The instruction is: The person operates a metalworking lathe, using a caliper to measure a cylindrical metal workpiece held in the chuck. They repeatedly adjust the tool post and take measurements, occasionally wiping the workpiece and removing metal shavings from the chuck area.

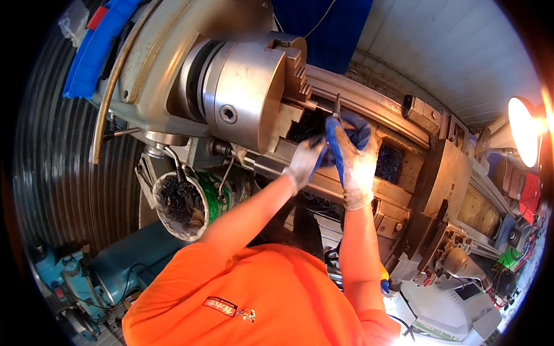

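Observation:
Both my hands wear white gloves with blue palms and meet above the bed of a metal lathe. My right hand is closed round a slim, tapered metal rod, which sticks up past the fingertips. Close beside it, my left hand has its fingers drawn together; what they grip, if anything, is hidden. Just up and left of the hands is the big steel lathe chuck with stepped jaws. From the jaws a short thin bar points toward the rod.
A bucket holding dark metal shavings stands below the chuck. Dark shavings also lie in a bed opening. The carriage is on the right, near a lit lamp. A teal machine sits at lower left.

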Tool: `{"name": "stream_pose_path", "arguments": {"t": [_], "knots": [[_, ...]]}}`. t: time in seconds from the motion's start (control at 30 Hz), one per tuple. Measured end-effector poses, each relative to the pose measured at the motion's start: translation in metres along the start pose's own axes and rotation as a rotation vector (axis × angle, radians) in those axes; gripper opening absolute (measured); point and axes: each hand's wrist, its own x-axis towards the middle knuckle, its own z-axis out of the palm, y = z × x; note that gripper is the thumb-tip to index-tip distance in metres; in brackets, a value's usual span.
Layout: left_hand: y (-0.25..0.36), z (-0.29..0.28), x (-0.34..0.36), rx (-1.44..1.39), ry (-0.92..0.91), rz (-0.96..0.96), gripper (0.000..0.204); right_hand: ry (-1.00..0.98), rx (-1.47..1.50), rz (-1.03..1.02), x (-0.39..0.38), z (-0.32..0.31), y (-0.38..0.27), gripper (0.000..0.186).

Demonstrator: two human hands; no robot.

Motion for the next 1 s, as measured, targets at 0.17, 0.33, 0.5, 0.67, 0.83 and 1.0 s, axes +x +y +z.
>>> {"name": "stream_pose_path", "arguments": {"t": [0.17,0.33,0.5,0.67,0.83,1.0], "knots": [[-0.015,-0.074,-0.053,0.383,-0.204,0.141,0.034,-0.439,-0.317,0.512,0.015,-0.028,0.037,0.034],[-0.003,-0.088,-0.076,0.34,-0.265,0.206,0.032,-0.302,-1.126,-0.314,0.082,-0.033,0.111,0.027],[-0.004,-0.088,-0.09,0.352,-0.282,0.112,0.032,-0.226,-1.639,-0.98,0.164,-0.029,0.051,0.038],[0.002,-0.069,-0.093,0.107,-0.293,-0.024,0.035,-0.225,-1.199,-1.057,0.153,-0.018,-0.019,0.034],[-0.003,-0.067,-0.085,0.1,-0.343,0.007,0.036,-0.415,-0.424,-0.016,0.132,-0.029,-0.028,0.025],[-0.007,-0.067,-0.088,0.282,-0.32,0.205,0.037,-0.479,-0.346,-0.077,0.06,-0.024,-0.038,0.021]]}}
